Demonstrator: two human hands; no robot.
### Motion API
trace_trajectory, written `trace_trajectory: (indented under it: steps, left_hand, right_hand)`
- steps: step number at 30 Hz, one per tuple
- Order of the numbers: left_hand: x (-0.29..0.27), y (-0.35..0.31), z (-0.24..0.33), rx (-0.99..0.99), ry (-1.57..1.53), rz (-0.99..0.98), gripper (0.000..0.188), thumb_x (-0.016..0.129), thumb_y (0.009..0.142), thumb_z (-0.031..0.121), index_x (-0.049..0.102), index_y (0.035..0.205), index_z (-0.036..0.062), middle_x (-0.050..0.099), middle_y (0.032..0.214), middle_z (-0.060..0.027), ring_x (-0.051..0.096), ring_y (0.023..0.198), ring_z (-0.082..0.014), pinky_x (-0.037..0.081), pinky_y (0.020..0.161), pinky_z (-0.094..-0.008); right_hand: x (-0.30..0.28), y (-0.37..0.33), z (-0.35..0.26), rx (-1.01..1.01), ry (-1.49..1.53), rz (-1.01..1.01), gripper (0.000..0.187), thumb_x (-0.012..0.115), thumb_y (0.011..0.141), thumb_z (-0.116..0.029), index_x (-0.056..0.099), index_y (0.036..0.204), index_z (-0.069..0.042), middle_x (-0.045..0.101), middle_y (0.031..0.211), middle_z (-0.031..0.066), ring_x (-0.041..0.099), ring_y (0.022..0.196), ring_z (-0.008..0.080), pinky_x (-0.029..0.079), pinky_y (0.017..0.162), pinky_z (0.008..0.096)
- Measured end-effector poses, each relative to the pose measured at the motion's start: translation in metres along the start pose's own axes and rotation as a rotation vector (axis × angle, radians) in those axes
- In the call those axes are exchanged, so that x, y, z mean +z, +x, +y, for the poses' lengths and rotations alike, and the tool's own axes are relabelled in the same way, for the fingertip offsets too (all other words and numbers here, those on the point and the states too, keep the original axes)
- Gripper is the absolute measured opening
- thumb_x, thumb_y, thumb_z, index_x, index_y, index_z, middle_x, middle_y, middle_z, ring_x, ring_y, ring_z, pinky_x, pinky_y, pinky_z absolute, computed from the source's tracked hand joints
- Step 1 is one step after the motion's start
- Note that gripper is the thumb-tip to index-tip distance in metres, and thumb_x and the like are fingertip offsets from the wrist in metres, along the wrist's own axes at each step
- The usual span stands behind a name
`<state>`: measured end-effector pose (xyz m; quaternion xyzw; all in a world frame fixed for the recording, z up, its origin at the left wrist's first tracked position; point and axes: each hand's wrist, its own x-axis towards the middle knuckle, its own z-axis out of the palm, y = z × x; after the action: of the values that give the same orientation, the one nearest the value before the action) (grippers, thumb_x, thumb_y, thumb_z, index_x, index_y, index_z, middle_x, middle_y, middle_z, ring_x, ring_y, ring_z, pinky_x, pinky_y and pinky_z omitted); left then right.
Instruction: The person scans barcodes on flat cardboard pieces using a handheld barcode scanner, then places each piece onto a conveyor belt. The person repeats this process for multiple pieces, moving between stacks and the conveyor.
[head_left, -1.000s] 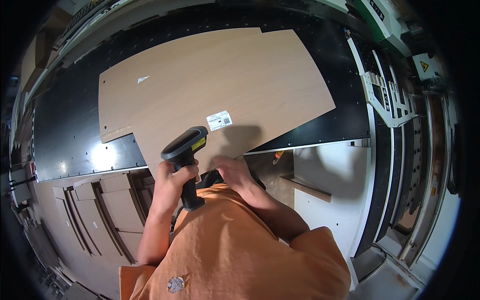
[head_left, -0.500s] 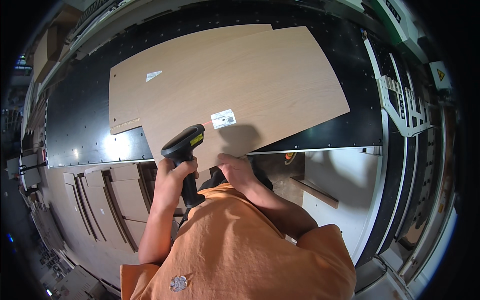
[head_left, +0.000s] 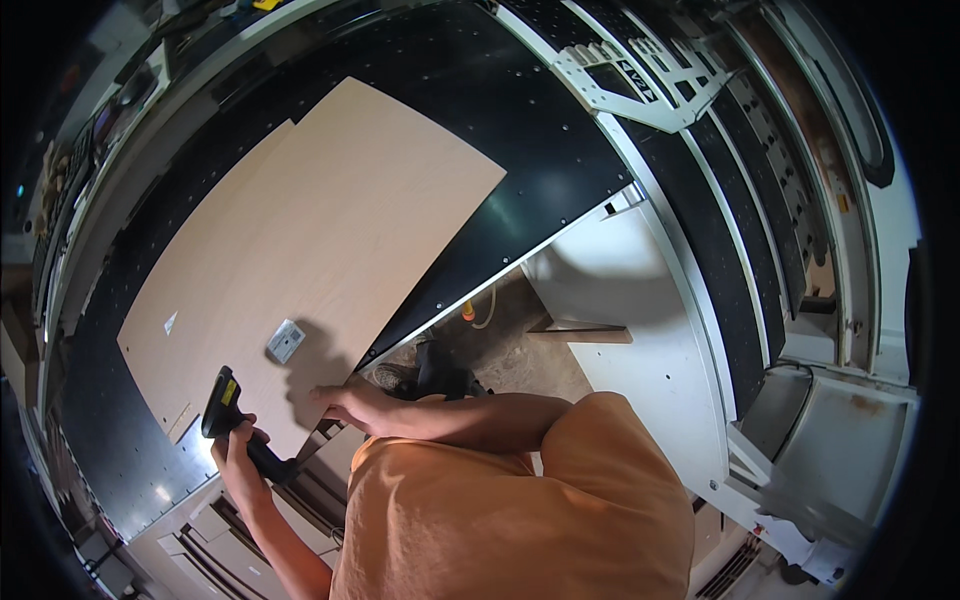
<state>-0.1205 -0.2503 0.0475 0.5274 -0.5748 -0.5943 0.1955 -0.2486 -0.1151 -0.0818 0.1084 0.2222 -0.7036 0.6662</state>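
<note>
My left hand is closed round the grip of a black barcode scanner with a yellow sticker on its side. The scanner's head is over the near left part of a light wood-grain panel, below a white printed label stuck on it. A smaller torn label shows further left. At the panel's near edge, my right hand grips with the thumb on top; its other fingers are mostly hidden. Another panel's edge shows under this one at the far left.
The panels lie on a black perforated table with a pale metal edge. A white slotted bracket stands at the far right. Below it are a white board and a brown strip. More panels are stacked at lower left.
The view has turned to the right, so the panel and table appear rotated. The red beam that reached the label is no longer visible. Both hands keep their holds.
</note>
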Motion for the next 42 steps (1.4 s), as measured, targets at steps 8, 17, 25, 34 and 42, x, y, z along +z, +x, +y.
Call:
trace_trajectory:
  steps: [8,17,25,34,42]
  left_hand:
    - [-0.072,0.122,-0.001,0.038,-0.162,0.135,0.032,0.064,0.090,0.022,0.060,0.114,0.0019,0.065,0.086,-0.0073,0.062,0.081,-0.0175,0.050,0.079,-0.0323]
    - [-0.095,0.263,-0.038,0.104,-0.223,0.239,0.034,0.063,0.089,0.036,0.063,0.104,0.0056,0.065,0.083,-0.0059,0.064,0.083,-0.0209,0.054,0.071,-0.0391]
    - [-0.109,0.250,-0.060,0.014,-0.457,0.155,0.028,0.059,0.089,0.035,0.057,0.077,0.0099,0.060,0.068,-0.0060,0.061,0.059,-0.0229,0.053,0.054,-0.0395]
    - [-0.221,0.260,-0.068,0.059,-0.452,0.738,0.041,0.065,0.085,0.031,0.063,0.105,-0.0054,0.061,0.102,-0.0180,0.065,0.078,-0.0342,0.061,0.065,-0.0509]
    - [-0.176,0.238,-0.093,0.248,-0.182,0.994,0.040,0.069,0.081,0.034,0.065,0.076,-0.0054,0.057,0.066,-0.0035,0.053,0.060,-0.0168,0.044,0.058,-0.0351]
  right_hand:
    - [0.006,-0.015,-0.049,0.030,-0.164,-0.192,0.057,0.061,0.097,-0.032,0.038,0.136,0.002,0.053,0.128,0.0175,0.062,0.110,0.0296,0.058,0.089,0.0469]
    - [-0.003,-0.041,-0.084,-0.331,-0.300,0.010,0.037,0.063,0.078,-0.007,0.057,0.112,0.005,0.063,0.093,0.0073,0.057,0.089,0.0131,0.047,0.080,0.0317]
    - [-0.025,-0.055,-0.125,-0.490,-0.031,0.045,0.033,0.065,0.076,-0.006,0.059,0.108,0.000,0.063,0.095,0.0058,0.059,0.092,0.0173,0.048,0.083,0.0342]
    - [-0.044,-0.051,-0.184,-0.618,-0.088,0.040,0.044,0.063,0.083,-0.003,0.053,0.125,0.001,0.062,0.113,0.0110,0.060,0.108,0.0239,0.050,0.095,0.0418]
    - [-0.022,-0.058,-0.231,-0.160,-0.429,0.209,0.031,0.064,0.093,-0.020,0.060,0.115,0.001,0.070,0.102,0.0127,0.071,0.082,0.0229,0.060,0.070,0.0352]
